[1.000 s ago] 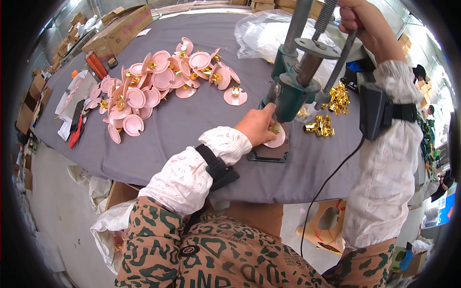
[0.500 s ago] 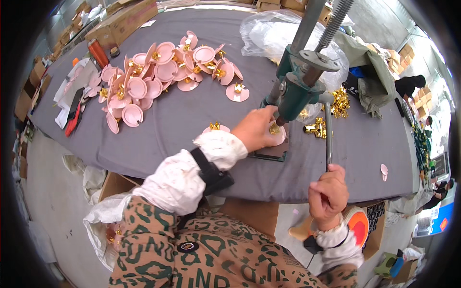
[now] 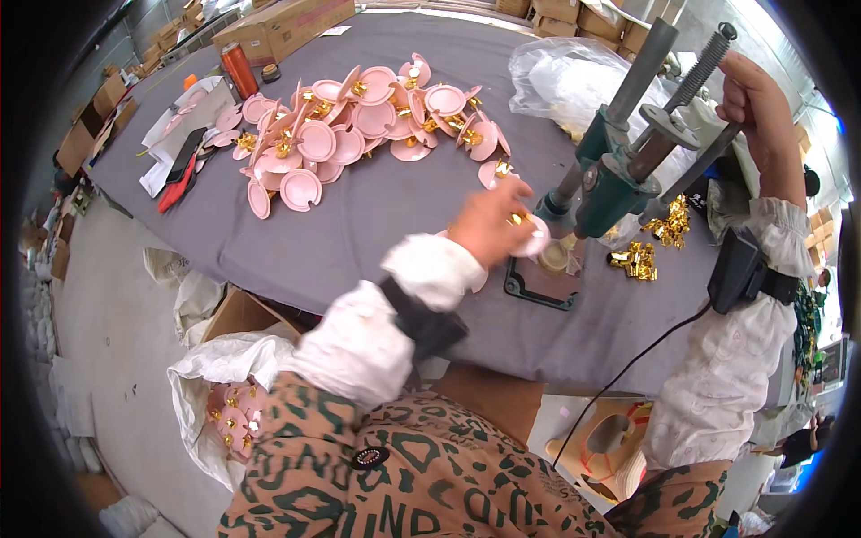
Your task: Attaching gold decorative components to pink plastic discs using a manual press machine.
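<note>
— Holding anything in your left hand (image 3: 489, 220)?
— A pink disc (image 3: 529, 240), pinched just beside the green press (image 3: 619, 175) on the grey table (image 3: 359, 242).
— Your right hand (image 3: 752, 94)?
— Wrapped around the press lever (image 3: 708, 161), up high.

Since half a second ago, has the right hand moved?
Yes. The right hand has gone up from below the table edge to the top of the press handle.

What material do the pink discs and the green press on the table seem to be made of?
Pink discs: probably moulded plastic, smooth with a soft sheen and raised rims; gold centres look like shiny metal. Green press: likely cast metal, painted green, with bare grey steel columns and a threaded screw.
</note>
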A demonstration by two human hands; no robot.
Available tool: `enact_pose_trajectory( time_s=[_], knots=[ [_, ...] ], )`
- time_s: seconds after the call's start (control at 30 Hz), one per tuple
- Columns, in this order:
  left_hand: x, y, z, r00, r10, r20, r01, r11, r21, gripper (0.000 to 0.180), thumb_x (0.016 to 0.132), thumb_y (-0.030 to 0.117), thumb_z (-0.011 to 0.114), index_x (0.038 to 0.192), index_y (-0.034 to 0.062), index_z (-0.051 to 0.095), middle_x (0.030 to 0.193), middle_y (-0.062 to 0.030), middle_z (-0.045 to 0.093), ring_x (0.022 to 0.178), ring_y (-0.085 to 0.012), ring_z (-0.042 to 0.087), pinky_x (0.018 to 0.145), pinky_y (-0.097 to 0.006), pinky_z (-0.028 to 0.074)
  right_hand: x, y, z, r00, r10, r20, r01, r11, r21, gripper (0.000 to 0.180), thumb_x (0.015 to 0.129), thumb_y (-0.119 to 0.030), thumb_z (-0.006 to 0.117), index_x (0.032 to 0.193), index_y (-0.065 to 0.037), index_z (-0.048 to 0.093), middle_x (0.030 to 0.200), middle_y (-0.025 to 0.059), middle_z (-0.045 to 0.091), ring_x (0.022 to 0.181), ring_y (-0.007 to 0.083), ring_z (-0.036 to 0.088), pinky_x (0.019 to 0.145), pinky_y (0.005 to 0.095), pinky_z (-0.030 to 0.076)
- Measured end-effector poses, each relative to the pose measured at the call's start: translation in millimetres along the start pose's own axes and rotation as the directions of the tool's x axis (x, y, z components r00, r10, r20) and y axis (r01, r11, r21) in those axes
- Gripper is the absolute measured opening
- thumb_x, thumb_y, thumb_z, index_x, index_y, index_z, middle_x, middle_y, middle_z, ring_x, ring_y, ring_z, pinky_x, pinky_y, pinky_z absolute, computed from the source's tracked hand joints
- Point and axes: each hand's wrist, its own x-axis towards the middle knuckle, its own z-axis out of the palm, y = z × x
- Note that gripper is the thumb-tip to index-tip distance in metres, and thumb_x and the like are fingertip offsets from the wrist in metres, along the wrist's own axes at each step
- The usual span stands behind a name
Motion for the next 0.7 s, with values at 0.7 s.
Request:
enact_pose_trajectory(
  time_s=[0.7],
  knots=[
    [-28.7,-30.2,-62.7,0.925,-0.09,0.37,-0.187,0.738,0.648,0.034,0.075,0.027,0.069,0.102,0.0125,0.054,0.092,-0.0186,0.056,0.088,-0.0392,0.061,0.077,-0.046,0.049,-28.8,-5.8,7.0,0.996,-0.075,-0.041,0.075,0.997,0.007,0.03,0.091,-0.027,0.058,0.109,-0.005,0.065,0.056,-0.0078,0.027,0.049,0.0047,0.028,0.054,0.0213,0.03]
  ],
)
